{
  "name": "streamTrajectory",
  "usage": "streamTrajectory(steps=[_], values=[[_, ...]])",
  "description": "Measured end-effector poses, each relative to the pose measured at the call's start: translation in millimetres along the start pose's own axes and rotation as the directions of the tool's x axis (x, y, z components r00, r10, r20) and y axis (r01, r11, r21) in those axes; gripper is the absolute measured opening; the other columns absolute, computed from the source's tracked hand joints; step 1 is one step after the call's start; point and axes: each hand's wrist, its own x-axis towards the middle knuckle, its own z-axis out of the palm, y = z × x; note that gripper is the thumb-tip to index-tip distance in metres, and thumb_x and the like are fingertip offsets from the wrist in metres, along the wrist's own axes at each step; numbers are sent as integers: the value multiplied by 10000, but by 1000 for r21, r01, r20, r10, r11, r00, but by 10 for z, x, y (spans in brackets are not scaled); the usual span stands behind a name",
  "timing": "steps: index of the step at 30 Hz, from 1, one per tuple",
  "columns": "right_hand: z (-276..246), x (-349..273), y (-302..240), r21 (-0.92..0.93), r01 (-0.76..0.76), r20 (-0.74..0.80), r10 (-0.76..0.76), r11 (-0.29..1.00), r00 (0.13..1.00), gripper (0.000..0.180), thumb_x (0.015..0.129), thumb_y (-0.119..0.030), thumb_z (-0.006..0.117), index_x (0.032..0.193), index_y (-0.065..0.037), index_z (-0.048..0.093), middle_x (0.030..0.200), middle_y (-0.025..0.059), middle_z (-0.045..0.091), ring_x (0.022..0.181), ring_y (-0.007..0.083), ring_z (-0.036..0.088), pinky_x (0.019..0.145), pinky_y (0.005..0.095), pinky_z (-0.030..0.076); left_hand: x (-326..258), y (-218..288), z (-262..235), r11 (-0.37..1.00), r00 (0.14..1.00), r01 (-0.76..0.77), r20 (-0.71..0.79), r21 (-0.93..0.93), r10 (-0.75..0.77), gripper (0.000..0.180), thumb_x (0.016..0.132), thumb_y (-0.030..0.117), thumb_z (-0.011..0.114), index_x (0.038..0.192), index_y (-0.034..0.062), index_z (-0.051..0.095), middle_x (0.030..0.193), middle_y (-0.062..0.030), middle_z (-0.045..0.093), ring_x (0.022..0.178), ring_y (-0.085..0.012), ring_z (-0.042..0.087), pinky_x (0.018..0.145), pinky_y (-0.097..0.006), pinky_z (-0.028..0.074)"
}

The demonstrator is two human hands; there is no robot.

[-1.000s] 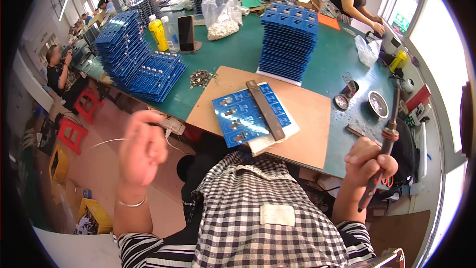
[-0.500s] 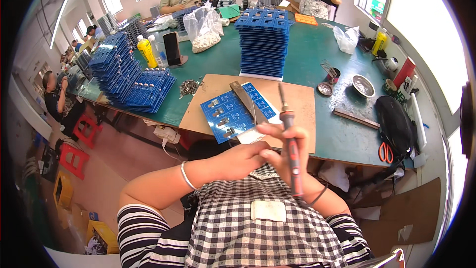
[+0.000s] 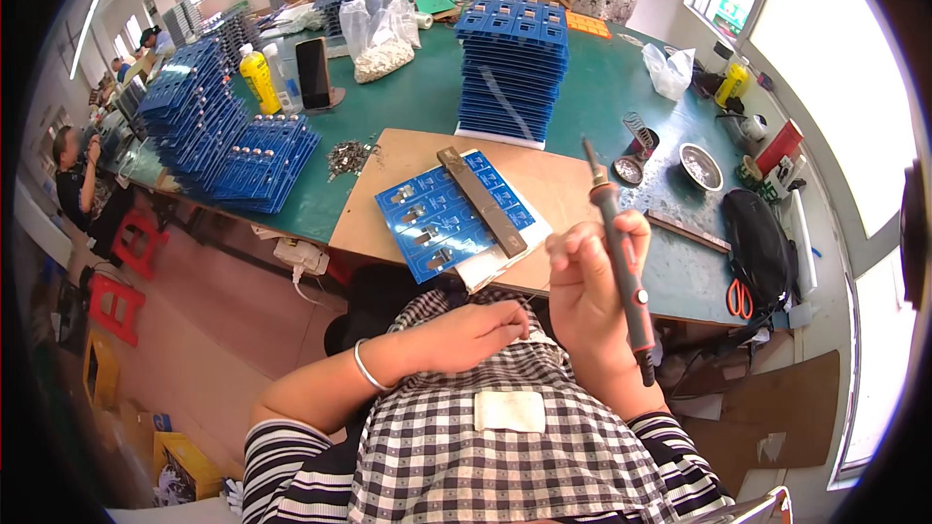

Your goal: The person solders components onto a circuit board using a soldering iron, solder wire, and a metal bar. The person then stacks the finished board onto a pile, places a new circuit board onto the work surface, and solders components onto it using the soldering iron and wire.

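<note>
In my right hand (image 3: 585, 296) I grip a soldering iron (image 3: 631, 306), its grey and red handle upright and its tip pointing up. My left hand (image 3: 471, 337) rests in front of the checked apron with its fingers curled together; whatever they may hold is hidden. On a brown board (image 3: 374, 170) beyond my hands lies a blue circuit board panel (image 3: 408, 228) with several small metal parts along its left side. A dark flat bar (image 3: 481, 202) lies diagonally across the panel. A white pad (image 3: 500, 267) shows beneath it.
A tall stack of blue panels (image 3: 510, 68) stands behind the board, and more stacks (image 3: 184, 116) stand at left. Loose metal parts (image 3: 349, 159) lie beside the board. At right are a metal bowl (image 3: 701, 167), a spring iron holder (image 3: 636, 131), a black pouch (image 3: 762, 243) and orange-handled scissors (image 3: 740, 298).
My hands have moved apart. The right hand with the soldering iron has shifted right, away from the panel, while the left has drawn back toward the apron. The view has tilted slightly downward.
</note>
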Motion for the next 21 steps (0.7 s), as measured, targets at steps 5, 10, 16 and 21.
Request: streamTrajectory(steps=[5,10,16,21], values=[[-284,371,210,-105,292,-61,-299,951,952,393,900,-1,614,1173,-147,372,868,109,625,813,194,622,771,375,528,-143,-343,-37,996,999,-7,-38,-93,4,225,1009,229,423,1061,53,552,722,6,514,639,-85,478,588,-256,405],[-566,546,428,-263,398,-94,-434,879,896,370,908,-18,618,1160,-133,373,878,100,632,817,196,638,818,416,539,-419,-503,-228,967,974,226,6,-122,-226,228,994,222,451,1067,42,570,779,-18,570,698,-105,525,662,-275,452],[-610,517,582,-599,452,177,-441,661,880,331,924,-14,591,1123,-124,351,884,132,656,813,231,665,802,414,536,-739,-694,-424,947,948,319,-6,24,-319,262,972,270,469,1075,63,590,868,-86,651,787,-199,632,742,-318,492],[-373,245,729,-427,511,541,-242,746,806,413,842,98,632,1105,-126,405,982,195,677,899,335,687,811,452,507,-660,-700,-648,879,1000,9,5,-478,-7,486,914,192,612,1330,42,411,1046,-102,613,900,-186,620,851,-334,481]])
